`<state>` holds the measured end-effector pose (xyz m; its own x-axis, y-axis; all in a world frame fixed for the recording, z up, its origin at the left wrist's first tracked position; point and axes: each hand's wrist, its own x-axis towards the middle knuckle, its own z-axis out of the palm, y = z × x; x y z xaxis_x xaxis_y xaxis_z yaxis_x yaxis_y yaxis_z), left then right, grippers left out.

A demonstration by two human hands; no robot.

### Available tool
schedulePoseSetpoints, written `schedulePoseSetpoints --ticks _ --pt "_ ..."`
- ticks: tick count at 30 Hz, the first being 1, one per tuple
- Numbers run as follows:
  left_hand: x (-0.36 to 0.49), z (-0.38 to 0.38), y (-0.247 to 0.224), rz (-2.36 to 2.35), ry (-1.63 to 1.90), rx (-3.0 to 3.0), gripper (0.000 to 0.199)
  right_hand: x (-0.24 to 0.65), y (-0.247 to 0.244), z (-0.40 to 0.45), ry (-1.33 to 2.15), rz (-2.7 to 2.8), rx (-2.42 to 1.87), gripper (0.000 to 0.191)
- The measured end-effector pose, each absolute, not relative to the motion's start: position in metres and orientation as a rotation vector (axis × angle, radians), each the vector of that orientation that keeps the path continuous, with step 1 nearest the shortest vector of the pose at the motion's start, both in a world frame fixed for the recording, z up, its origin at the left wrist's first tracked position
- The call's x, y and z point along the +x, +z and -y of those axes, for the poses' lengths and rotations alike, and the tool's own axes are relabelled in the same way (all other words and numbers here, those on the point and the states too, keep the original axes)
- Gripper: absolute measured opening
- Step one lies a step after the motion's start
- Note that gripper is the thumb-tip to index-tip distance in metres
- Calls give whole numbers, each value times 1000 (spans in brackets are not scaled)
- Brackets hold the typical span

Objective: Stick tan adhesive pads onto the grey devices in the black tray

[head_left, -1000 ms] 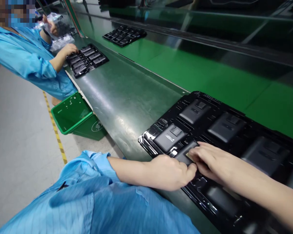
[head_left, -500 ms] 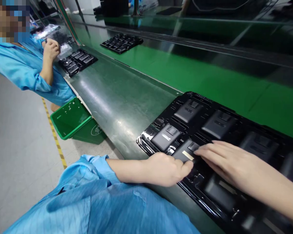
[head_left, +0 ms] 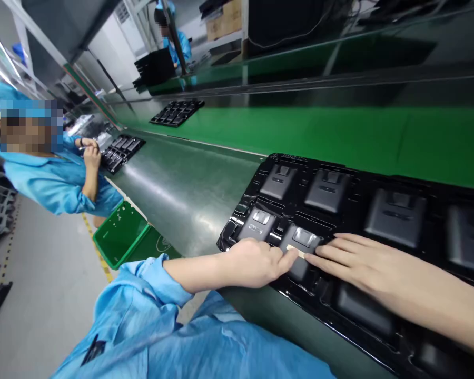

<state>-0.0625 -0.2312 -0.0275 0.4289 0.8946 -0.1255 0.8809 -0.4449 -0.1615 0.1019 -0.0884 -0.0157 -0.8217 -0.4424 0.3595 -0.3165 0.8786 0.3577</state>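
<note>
A black moulded tray [head_left: 260, 173] lies on the dark conveyor edge in front of me, holding several grey rectangular parts in pockets. My left hand [head_left: 253, 263] rests on the tray's near edge, its fingertip pressing a small pale label on one grey part [head_left: 302, 239] in the front row. Flat beside it lies my right hand [head_left: 353, 263], fingers stretched out and touching the same part from the right. Neither hand grips anything. Another grey part [head_left: 256, 223] sits just left of it.
A green bin [head_left: 122, 239] stands on the floor by the belt. A co-worker in a blue coat [head_left: 59, 181] works at another black tray [head_left: 120, 150] to the left. A third tray [head_left: 177, 111] lies farther along the green belt [head_left: 339, 131].
The view has lifted and swung, showing more of the room. My hands stay on the same grey part; the right fingers slid slightly right, uncovering the label. The co-worker's hand rose from their tray.
</note>
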Motion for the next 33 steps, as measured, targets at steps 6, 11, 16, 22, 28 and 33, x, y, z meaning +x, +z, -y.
schedulePoseSetpoints --ticks 6,11,16,22,28,33 --pt "-67 228 -29 1544 354 -2628 39 98 -26 97 -306 2579 415 44" --pt "-73 225 -31 1513 326 -2638 38 112 -32 113 -351 2530 209 44" --pt "-86 205 -32 1424 21 -2746 31 125 -45 153 -380 2505 -118 43" --pt "-90 164 -13 1128 95 -3012 31 109 -82 201 -172 2364 -515 40" --pt "-86 144 -7 895 354 -3161 32 104 -100 206 32 2255 -602 58" --pt "-85 132 -6 674 453 -3193 31 104 -125 212 -93 2270 -629 52"
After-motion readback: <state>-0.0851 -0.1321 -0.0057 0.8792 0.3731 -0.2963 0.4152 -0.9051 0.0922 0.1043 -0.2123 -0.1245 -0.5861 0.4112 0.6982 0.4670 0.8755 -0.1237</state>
